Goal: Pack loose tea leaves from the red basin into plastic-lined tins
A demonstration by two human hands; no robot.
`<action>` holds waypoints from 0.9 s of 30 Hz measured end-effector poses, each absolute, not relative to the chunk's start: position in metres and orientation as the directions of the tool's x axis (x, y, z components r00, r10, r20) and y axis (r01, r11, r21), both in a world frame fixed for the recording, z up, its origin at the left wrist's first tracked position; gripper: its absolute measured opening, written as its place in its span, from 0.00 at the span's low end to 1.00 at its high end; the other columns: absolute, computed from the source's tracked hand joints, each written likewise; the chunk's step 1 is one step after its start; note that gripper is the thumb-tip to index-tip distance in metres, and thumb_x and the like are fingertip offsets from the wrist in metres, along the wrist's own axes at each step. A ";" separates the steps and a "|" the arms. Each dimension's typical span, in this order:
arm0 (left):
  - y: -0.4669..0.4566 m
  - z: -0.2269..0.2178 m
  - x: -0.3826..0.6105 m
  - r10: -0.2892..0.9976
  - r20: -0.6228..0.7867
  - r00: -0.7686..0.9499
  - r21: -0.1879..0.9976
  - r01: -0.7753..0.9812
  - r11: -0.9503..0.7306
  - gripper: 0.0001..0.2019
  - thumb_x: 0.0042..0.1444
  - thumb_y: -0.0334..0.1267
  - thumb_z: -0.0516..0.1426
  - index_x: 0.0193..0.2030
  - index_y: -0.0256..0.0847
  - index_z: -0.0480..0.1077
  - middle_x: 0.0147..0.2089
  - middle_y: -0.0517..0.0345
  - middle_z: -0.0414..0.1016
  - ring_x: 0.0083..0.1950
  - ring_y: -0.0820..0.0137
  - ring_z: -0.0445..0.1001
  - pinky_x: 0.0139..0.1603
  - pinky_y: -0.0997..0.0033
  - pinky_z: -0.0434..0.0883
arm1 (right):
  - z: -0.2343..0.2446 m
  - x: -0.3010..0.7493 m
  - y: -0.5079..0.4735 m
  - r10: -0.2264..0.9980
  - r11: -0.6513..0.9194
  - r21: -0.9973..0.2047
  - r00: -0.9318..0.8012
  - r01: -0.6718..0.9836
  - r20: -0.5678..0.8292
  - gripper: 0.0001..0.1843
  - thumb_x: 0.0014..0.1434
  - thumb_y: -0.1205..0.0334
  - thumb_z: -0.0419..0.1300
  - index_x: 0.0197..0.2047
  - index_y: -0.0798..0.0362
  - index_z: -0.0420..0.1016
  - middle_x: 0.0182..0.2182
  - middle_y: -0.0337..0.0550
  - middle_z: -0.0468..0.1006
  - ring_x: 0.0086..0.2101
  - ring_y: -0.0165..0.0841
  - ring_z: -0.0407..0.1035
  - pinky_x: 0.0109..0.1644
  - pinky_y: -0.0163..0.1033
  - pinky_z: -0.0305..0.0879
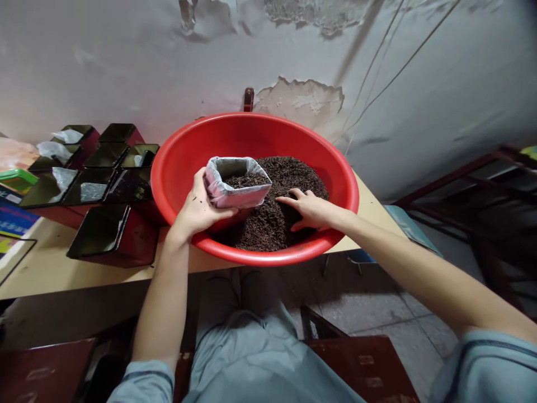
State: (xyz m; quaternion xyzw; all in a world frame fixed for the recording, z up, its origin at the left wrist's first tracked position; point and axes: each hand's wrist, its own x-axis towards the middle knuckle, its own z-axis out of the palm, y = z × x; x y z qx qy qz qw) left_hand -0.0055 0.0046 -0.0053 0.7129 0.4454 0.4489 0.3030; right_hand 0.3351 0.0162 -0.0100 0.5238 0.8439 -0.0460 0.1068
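Observation:
My left hand (199, 207) grips a square tin (239, 197) lined with clear plastic, its liner folded over the rim. Dark loose tea leaves (247, 180) lie inside the tin, which I hold tilted over a large red basin (255, 256). A heap of the same dark leaves (272, 224) fills the right part of the basin. My right hand (308, 210) rests on this heap with fingers spread, its thumb partly sunk among the leaves. A few leaf bits stick to the back of my left hand.
Several open square tins (113, 235), some with plastic liners, stand left of the basin on the pale table (46, 268). A green box (19, 179) sits at the far left. Behind is a peeling wall (126, 67); dark red stools (364, 366) stand below.

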 end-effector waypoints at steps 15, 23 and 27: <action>0.004 -0.003 -0.005 0.911 0.354 0.212 0.841 0.355 -0.409 0.55 0.42 0.44 0.77 0.73 0.42 0.52 0.73 0.35 0.67 0.74 0.43 0.69 0.75 0.41 0.67 | 0.015 0.342 0.058 0.819 0.558 -0.173 -0.572 0.811 -0.041 0.20 0.55 0.65 0.68 0.52 0.49 0.83 0.52 0.49 0.78 0.48 0.45 0.77 0.56 0.47 0.74; 0.006 -0.007 -0.007 0.921 0.341 0.187 0.833 0.393 -0.388 0.57 0.40 0.44 0.78 0.73 0.43 0.52 0.72 0.36 0.68 0.73 0.42 0.69 0.76 0.38 0.64 | 0.094 0.299 0.073 0.724 0.686 -0.250 -0.609 0.683 0.324 0.16 0.55 0.65 0.67 0.48 0.46 0.84 0.49 0.46 0.79 0.48 0.43 0.75 0.59 0.51 0.72; 0.002 -0.002 -0.004 0.928 0.327 0.181 0.840 0.395 -0.373 0.57 0.41 0.43 0.77 0.73 0.44 0.52 0.72 0.38 0.67 0.74 0.43 0.68 0.76 0.39 0.65 | 0.116 0.248 0.067 0.598 0.800 -0.219 -0.705 0.559 0.381 0.17 0.57 0.64 0.68 0.51 0.51 0.84 0.49 0.47 0.78 0.48 0.42 0.73 0.58 0.50 0.71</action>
